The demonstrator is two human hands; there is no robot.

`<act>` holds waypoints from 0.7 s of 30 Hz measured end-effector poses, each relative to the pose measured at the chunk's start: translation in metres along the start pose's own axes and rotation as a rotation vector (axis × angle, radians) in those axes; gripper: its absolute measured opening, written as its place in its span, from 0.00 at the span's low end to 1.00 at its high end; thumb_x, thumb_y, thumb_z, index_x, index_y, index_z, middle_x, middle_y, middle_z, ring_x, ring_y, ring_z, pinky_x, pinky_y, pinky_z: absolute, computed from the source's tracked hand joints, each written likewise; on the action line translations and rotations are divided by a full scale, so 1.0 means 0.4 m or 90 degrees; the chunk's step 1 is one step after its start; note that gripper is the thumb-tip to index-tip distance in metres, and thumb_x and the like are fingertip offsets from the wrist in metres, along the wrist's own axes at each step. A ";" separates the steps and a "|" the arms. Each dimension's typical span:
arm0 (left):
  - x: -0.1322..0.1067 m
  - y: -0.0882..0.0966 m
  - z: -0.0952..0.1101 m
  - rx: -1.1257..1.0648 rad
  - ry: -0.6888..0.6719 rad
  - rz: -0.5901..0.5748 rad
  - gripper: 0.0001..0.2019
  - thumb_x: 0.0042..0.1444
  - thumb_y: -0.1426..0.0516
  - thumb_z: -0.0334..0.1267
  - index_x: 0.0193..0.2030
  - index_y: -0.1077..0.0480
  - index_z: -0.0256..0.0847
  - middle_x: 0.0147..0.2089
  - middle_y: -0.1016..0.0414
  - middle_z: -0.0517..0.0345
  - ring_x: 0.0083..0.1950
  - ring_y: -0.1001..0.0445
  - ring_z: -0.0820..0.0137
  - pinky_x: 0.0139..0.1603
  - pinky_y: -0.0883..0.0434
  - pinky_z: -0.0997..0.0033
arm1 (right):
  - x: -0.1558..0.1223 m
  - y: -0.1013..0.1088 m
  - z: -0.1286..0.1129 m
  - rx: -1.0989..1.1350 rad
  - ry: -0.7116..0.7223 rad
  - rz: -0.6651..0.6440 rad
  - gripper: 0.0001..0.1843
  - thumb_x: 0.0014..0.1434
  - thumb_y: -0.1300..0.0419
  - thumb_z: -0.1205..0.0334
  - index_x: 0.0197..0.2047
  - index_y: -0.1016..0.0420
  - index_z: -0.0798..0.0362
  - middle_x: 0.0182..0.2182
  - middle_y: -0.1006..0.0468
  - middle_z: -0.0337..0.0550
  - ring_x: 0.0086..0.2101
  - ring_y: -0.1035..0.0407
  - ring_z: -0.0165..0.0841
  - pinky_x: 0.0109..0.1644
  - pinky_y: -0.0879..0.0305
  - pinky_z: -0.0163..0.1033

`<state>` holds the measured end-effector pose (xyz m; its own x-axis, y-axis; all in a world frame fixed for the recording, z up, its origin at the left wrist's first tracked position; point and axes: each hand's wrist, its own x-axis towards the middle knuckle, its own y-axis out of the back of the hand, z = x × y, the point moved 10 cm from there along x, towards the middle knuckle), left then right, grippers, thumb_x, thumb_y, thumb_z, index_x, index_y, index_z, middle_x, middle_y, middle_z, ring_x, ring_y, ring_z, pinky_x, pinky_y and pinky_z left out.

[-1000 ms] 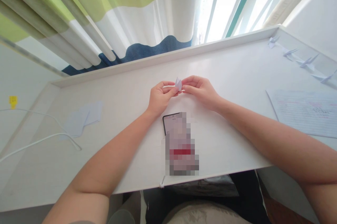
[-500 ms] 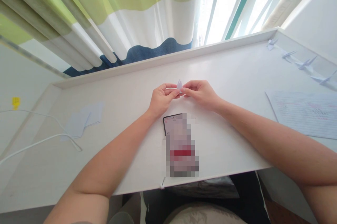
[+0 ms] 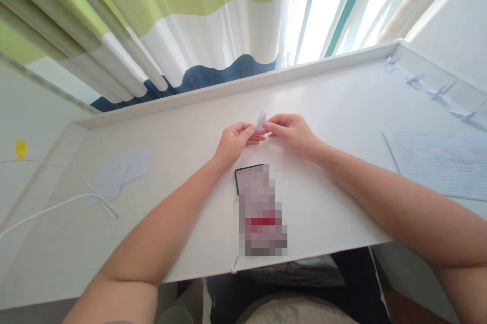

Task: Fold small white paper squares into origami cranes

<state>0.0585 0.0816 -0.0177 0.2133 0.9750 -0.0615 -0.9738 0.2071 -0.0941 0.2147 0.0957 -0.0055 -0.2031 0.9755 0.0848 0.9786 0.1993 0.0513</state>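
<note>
Between my two hands, above the middle of the white table, is a small piece of folded white paper (image 3: 261,121) with pointed tips standing up. My left hand (image 3: 236,142) pinches its left lower side between thumb and fingers. From the other side, my right hand (image 3: 291,132) grips its right edge with thumb and forefinger. The paper's lower part is partly hidden by my fingers. Nearer to me, below the hands, lies a phone (image 3: 249,182) with its screen lit and mostly blurred out.
Several folded paper figures (image 3: 441,92) stand in a row along the table's right edge. Lined sheets with writing (image 3: 437,164) lie in front of them. To the left are loose white paper pieces (image 3: 112,177) and a white cable (image 3: 57,205). Curtains (image 3: 213,25) hang behind the raised rim.
The folded paper shows a little higher and turned between my fingers, with its tips looking taller. My left fingers have shifted slightly; the phone and the other papers stay in place.
</note>
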 end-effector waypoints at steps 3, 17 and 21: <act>-0.006 -0.006 0.004 0.030 -0.021 -0.007 0.21 0.54 0.27 0.53 0.42 0.23 0.38 0.41 0.12 0.47 0.44 0.12 0.59 0.51 0.19 0.56 | 0.001 -0.004 0.003 0.019 -0.014 -0.010 0.22 0.54 0.25 0.39 0.30 0.18 0.52 0.31 0.15 0.43 0.34 0.24 0.34 0.45 0.24 0.43; -0.002 0.017 0.002 -0.015 -0.007 0.034 0.22 0.54 0.27 0.57 0.41 0.19 0.38 0.42 0.12 0.48 0.47 0.12 0.59 0.53 0.18 0.57 | -0.016 -0.022 -0.037 -0.047 0.094 -0.023 0.25 0.52 0.24 0.36 0.38 0.17 0.48 0.39 0.15 0.44 0.43 0.21 0.41 0.45 0.22 0.47; -0.006 0.010 0.005 -0.002 -0.011 0.019 0.24 0.54 0.28 0.59 0.40 0.19 0.38 0.42 0.12 0.46 0.47 0.12 0.57 0.53 0.17 0.56 | -0.017 -0.021 -0.044 -0.050 0.109 -0.014 0.24 0.52 0.23 0.37 0.38 0.17 0.48 0.39 0.15 0.43 0.43 0.22 0.40 0.45 0.23 0.46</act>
<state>0.0541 0.0801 -0.0161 0.1821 0.9822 -0.0465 -0.9795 0.1770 -0.0964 0.2073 0.0856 0.0108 -0.2343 0.9391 0.2512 0.9695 0.2067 0.1315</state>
